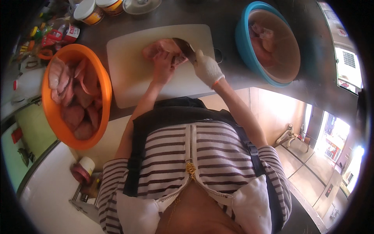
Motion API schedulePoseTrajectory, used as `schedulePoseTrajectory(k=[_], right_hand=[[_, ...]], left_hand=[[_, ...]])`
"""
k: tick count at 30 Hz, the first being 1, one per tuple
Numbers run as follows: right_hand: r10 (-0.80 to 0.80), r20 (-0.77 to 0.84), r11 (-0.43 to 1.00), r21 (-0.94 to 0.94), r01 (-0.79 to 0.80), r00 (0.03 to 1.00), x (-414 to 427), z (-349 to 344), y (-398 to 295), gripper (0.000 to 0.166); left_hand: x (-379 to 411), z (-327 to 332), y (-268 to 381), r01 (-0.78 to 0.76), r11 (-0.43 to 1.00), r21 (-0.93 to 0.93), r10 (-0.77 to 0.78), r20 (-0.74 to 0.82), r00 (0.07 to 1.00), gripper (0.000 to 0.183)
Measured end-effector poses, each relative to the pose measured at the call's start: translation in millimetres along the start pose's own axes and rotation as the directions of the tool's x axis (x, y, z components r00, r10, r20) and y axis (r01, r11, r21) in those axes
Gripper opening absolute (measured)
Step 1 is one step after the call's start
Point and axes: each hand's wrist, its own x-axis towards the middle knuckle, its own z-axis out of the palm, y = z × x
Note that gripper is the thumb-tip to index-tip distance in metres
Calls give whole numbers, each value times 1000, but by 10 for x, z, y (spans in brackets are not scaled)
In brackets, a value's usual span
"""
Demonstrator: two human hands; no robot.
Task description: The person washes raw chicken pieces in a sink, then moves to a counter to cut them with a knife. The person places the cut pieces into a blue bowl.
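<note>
A piece of raw meat (pixel 152 48) lies towards the far side of a pale cutting board (pixel 131 77). My bare left hand (pixel 164 68) rests on its near side, fingers pressed over it. In my right hand (pixel 208 67), which wears a white knit glove with an orange cuff edge, is a broad-bladed knife (pixel 184 46). Its blade reaches across the right part of the meat, against or just above it; how deep it has gone is hidden. The underside of the meat is out of sight beneath my fingers.
An orange basin (pixel 108 87) piled with raw meat slices (pixel 83 93) stands left of the board. To the right, a blue basin (pixel 244 48) holds meat in cloudy liquid. White-lidded tubs (pixel 87 13), a metal lid (pixel 141 5) and several bottles (pixel 70 32) crowd the far left.
</note>
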Motion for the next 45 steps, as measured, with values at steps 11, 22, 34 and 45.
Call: schedulePoseTrajectory(k=[11,22,34,45], right_hand=[[-36,92,971,-233,56,995,-292,-113,-309,21],[-3,216,971,-231,54,976,-159,-113,-384,15],[-19,225,981,-183,61,974,-36,-62,-258,22],[174,248,939,249,-236,953,616,-39,-132,32]], left_hand=[[62,275,-176,181,884,-431,-173,59,983,25],[-8,164,-50,-19,969,248,35,-58,998,40],[63,37,-84,-92,990,110,107,-147,983,23],[-230,190,-158,-141,956,257,195,-194,961,27]])
